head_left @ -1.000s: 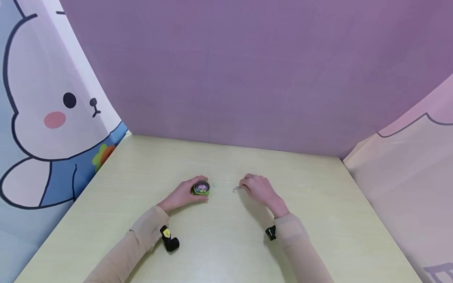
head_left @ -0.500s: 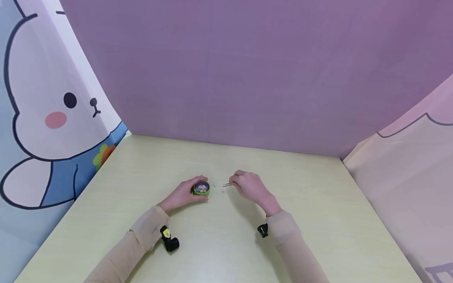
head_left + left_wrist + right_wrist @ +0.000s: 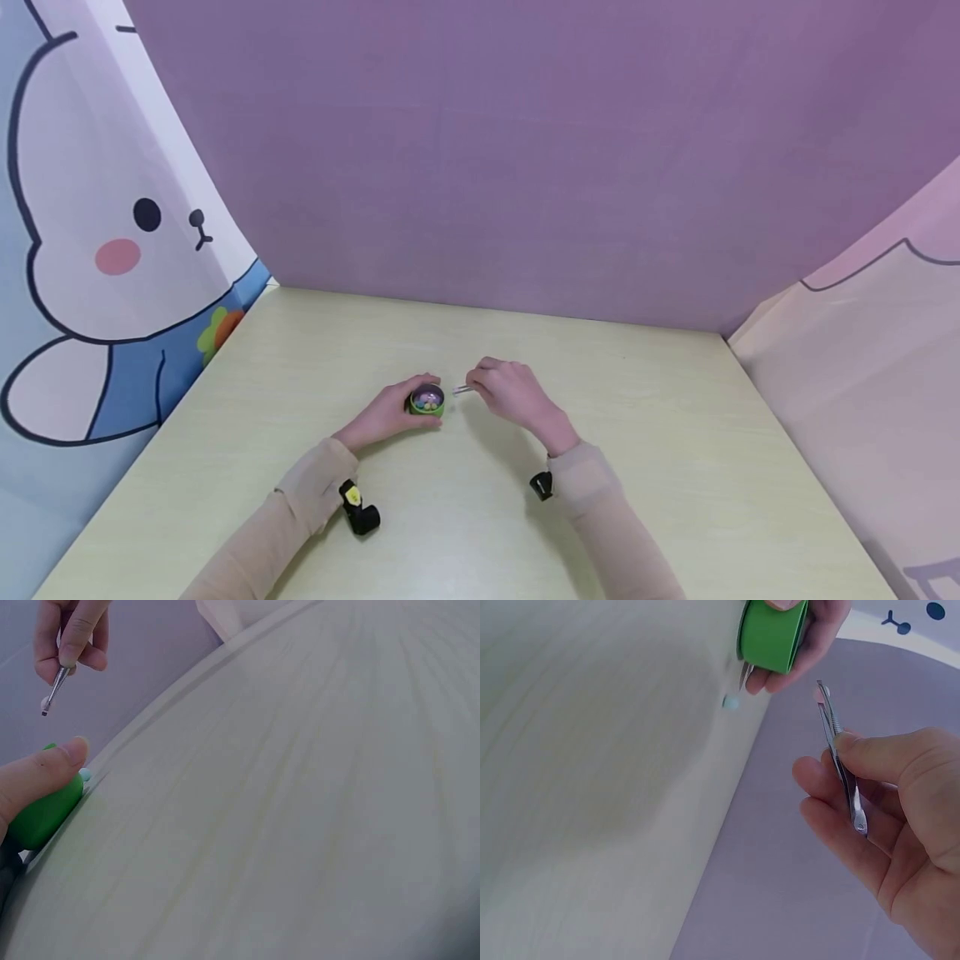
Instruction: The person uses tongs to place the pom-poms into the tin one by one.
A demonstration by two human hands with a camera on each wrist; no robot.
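My left hand grips a small round green container standing on the table, thumb on one side and fingers on the other. Several small coloured beads lie inside it. My right hand is raised above the table to the right, pinching metal tweezers between thumb and fingers. A tiny pale pink bead sits at the tweezers' tips, a short way from the container. On the tabletop just beside the container lies a pale blue bead; in the left wrist view the thumb and container partly hide it.
The light wooden table reaches back to a purple backdrop. Printed cloth hangs on the left, and pale cloth on the right. Black wrist cameras sit at both sleeves.
My right hand has moved left with the tweezers, closing in on the container. The left hand and container have stayed in place.
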